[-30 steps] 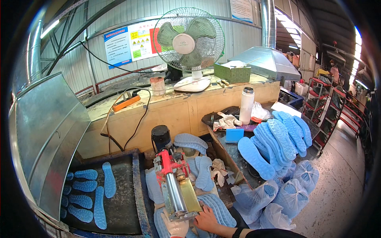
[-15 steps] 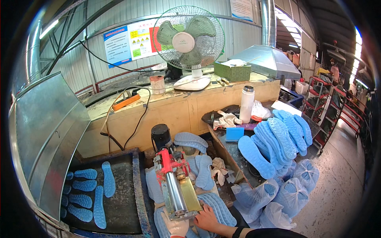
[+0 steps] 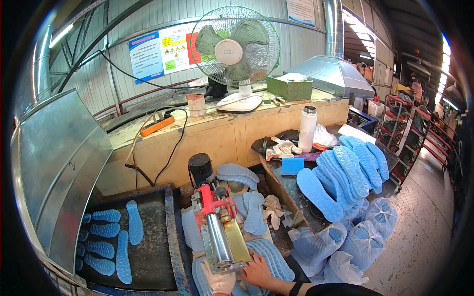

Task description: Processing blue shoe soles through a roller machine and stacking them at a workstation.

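A roller machine (image 3: 219, 239) with a shiny steel roller, red frame and black motor stands in front of me. My left hand (image 3: 220, 282), in a white glove, is at its near end, and the machine hides most of its fingers. My bare right hand (image 3: 257, 272) is at the near right corner, its fingers curled in. What the right fingers hold, if anything, is hidden. Beside the right hand lies a row of overlapping blue insoles (image 3: 270, 257). More blue insoles (image 3: 255, 214) lie right of the machine, and another stack (image 3: 237, 173) lies behind it.
On the left, several blue insoles (image 3: 123, 256) lie on a dark belt (image 3: 153, 261) beside a metal hood (image 3: 64, 167). The right-hand bench holds piled insoles (image 3: 340, 172), a white bottle (image 3: 307, 129) and gloves (image 3: 283, 148). Filled plastic bags (image 3: 363, 241) sit below. A fan (image 3: 235, 47) stands behind.
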{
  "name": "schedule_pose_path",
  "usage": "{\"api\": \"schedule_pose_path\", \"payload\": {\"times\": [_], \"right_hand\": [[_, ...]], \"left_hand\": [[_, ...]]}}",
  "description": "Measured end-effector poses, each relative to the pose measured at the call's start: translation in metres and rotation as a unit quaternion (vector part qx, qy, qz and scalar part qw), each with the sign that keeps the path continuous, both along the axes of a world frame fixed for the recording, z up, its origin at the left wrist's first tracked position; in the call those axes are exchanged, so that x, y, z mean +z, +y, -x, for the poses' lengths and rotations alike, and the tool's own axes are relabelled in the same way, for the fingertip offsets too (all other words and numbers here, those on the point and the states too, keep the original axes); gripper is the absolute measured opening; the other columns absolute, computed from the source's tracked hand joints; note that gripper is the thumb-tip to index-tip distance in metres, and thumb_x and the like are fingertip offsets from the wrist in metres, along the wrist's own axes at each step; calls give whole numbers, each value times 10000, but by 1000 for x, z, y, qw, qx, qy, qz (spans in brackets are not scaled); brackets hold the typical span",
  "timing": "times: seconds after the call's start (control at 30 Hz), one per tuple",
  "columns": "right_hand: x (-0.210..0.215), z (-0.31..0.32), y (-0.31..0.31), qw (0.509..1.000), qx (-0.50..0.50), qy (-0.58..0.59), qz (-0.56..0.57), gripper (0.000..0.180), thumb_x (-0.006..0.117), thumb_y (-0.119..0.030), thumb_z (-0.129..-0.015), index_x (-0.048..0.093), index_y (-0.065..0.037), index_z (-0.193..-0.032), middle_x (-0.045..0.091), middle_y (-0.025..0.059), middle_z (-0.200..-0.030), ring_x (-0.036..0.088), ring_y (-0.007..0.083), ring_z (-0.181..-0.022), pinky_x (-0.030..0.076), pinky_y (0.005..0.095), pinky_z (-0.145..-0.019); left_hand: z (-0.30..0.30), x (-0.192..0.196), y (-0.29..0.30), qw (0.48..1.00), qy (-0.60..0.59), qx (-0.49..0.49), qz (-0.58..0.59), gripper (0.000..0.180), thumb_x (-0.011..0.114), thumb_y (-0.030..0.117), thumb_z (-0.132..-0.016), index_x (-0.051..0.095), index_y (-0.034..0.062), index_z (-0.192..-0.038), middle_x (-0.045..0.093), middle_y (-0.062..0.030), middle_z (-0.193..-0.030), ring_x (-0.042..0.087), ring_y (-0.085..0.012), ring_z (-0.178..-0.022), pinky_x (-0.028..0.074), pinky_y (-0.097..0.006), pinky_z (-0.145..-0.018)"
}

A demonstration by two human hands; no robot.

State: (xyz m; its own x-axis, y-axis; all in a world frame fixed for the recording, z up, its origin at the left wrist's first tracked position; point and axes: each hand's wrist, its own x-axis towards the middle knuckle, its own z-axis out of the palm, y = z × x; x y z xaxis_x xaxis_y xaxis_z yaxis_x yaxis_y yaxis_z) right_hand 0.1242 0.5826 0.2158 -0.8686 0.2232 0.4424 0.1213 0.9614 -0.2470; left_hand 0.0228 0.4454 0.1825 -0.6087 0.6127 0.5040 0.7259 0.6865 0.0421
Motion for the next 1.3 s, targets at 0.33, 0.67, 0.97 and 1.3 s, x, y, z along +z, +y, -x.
{"api": "schedule_pose_path", "payload": {"times": [0.33, 0.67, 0.97, 1.3], "right_hand": [[-4, 0, -1, 1000, 4, -6, 12, 265, 640, -287, -757, 704, -48, -853, 568, 169, -1229, 431, 407, -1229, 347, 502, -964], [-2, 0, 0, 1000, 7, -12, 23, 257, 631, -279, -771, 705, -36, -813, 564, 190, -1249, 412, 425, -1268, 338, 513, -984], [1, -2, -2, 1000, 9, -18, 23, 262, 629, -278, -772, 704, -28, -793, 563, 219, -1238, 411, 438, -1257, 337, 511, -981], [1, -1, 0, 999, 13, -28, 23, 261, 636, -275, -767, 704, -23, -786, 560, 204, -1242, 401, 435, -1267, 342, 519, -968]], "left_hand": [[-4, 8, -1, 1000, -12, -4, -15, 345, 486, 355, -919, 680, 147, -1115, 675, -110, -1143, 570, -355, -1152, 168, -614, -1127], [-5, 16, -3, 999, 33, -31, -14, 375, 501, 308, -913, 617, 105, -1208, 669, -135, -1121, 599, -349, -1087, 325, -589, -1062], [-4, 29, 7, 994, -112, 6, -8, 628, 606, 397, -830, 508, 51, -1345, 462, -234, -1371, 353, -468, -1296, 207, -629, -1089], [-4, 36, 7, 989, -142, 20, -30, 608, 599, 390, -836, 516, 52, -1335, 467, -218, -1358, 338, -442, -1303, 203, -617, -1091]]}}
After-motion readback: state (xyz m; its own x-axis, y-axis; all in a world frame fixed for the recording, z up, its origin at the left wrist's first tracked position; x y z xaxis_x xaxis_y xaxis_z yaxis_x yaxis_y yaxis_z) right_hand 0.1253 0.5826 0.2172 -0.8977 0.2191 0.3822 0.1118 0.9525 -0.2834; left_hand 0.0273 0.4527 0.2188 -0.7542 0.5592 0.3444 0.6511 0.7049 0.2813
